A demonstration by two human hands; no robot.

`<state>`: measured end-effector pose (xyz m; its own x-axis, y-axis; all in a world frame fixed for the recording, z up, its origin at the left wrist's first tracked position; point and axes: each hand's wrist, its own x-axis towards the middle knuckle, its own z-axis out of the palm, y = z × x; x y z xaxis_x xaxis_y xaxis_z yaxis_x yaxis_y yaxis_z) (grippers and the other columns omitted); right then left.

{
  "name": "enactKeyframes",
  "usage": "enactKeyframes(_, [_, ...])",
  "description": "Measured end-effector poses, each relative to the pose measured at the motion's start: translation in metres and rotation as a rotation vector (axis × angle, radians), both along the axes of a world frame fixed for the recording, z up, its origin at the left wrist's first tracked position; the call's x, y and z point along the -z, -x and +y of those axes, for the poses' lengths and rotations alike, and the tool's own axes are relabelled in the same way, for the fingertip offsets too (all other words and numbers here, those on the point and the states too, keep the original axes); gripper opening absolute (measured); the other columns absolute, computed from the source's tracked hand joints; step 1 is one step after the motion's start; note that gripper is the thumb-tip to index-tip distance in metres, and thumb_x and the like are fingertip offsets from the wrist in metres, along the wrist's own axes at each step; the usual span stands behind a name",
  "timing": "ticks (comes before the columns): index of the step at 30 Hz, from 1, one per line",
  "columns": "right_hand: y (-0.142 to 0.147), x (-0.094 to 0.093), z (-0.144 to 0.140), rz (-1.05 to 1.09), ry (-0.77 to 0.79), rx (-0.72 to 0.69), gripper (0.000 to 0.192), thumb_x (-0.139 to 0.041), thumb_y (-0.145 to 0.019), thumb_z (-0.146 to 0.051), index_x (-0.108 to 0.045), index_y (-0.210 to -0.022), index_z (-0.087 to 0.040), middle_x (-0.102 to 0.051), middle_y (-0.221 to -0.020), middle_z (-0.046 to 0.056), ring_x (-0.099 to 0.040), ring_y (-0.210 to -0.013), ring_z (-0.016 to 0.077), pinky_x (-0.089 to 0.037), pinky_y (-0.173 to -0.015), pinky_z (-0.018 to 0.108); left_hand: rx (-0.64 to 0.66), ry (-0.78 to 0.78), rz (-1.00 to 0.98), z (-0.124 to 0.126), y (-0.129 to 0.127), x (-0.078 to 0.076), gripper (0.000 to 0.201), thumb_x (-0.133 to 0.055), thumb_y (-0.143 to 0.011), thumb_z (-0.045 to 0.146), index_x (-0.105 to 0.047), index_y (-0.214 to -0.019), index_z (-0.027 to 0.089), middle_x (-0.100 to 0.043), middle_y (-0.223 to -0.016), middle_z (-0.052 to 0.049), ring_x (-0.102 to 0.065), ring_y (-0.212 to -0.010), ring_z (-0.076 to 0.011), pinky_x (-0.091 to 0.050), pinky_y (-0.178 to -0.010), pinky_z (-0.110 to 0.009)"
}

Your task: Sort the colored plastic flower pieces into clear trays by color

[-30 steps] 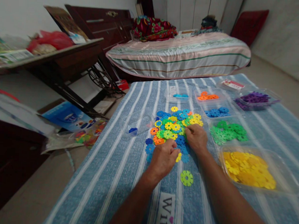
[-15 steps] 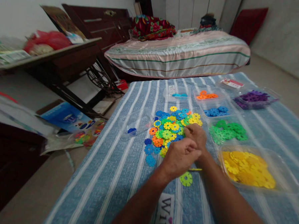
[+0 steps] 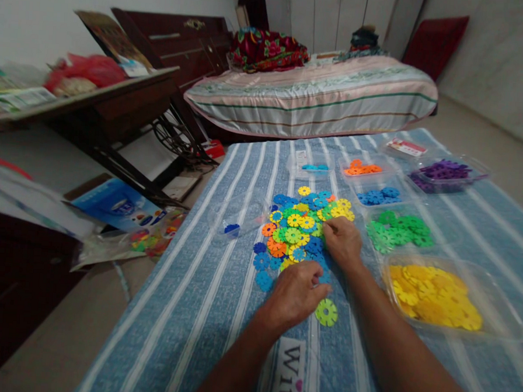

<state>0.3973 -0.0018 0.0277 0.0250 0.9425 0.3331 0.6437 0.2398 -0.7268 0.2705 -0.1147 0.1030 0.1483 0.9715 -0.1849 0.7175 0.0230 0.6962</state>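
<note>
A mixed pile of notched plastic flower discs [image 3: 292, 235] in blue, yellow, green and orange lies on the striped cloth [image 3: 185, 309]. My right hand [image 3: 343, 241] is at the pile's right edge, fingertips pinched together against the discs; what they grip, if anything, is hidden. Nearer to me, my left hand [image 3: 298, 291] hovers over the pile's front edge. Its fingers are curled, with the thumb apart, and I see nothing between them. A single lime-green disc [image 3: 326, 312] lies just right of the left hand.
Clear tubs on the right hold yellow discs [image 3: 435, 296], green discs [image 3: 400, 231], blue discs [image 3: 379, 196], orange discs [image 3: 362, 168] and purple discs [image 3: 442, 173]. Farther back, one tub [image 3: 311, 165] holds light-blue discs. Left of the pile, another clear tub [image 3: 247, 210] holds dark blue.
My left hand has drawn away from the right hand, toward me and to the left. The thin yellow piece seen edge-on beneath the hands no longer shows. My right hand has hardly moved.
</note>
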Motion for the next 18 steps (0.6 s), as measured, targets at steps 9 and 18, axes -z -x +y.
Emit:
enactKeyframes(9, [0.001,-0.003,0.000,-0.007,0.010,0.008,0.027,-0.047,-0.083,-0.033,-0.068,-0.074,-0.020,-0.064,-0.081,0.004,-0.054,-0.080,0.0194,-0.037,-0.074,0.031,0.048,0.060,0.087,-0.005,0.011,-0.009,0.016,-0.066,-0.076,0.033,-0.063,-0.081,0.019,-0.064,-0.076,0.000,-0.059,-0.072,-0.0162,-0.042,-0.065,-0.026])
enactKeyframes(18, [0.001,-0.001,0.000,-0.006,0.005,0.003,0.027,-0.047,-0.083,-0.033,-0.068,-0.073,-0.020,-0.064,-0.080,0.004,-0.054,-0.079,0.0193,-0.037,-0.074,0.031,0.347,0.127,0.347,-0.023,-0.005,-0.002,0.020,-0.067,-0.079,0.032,-0.063,-0.094,0.019,-0.067,-0.101,-0.006,-0.061,-0.093,-0.0233,-0.042,-0.078,-0.031])
